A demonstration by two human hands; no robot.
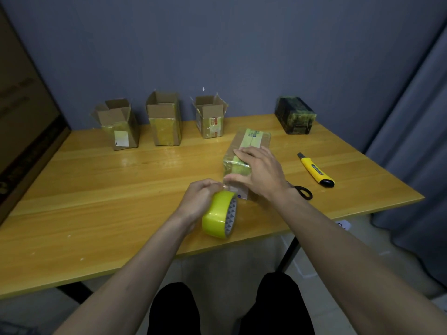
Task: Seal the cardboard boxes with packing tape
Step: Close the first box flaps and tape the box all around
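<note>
A closed cardboard box [251, 141] with yellowish tape along its top lies on the wooden table [108, 189], right of centre. My right hand [258, 171] lies flat on its near end, fingers straight, thumb at the near face. My left hand [200, 199] grips a yellow roll of packing tape [219, 216] just in front of the box. A short clear strip runs from the roll to the box's near face. Three open cardboard boxes [119, 126] [164, 119] [210, 117] stand in a row at the back.
A dark wrapped box [295, 116] sits at the back right corner. A yellow utility knife [315, 170] lies right of the taped box. Black scissors [303, 191] lie partly hidden behind my right wrist. A grey curtain [416, 141] hangs at the right.
</note>
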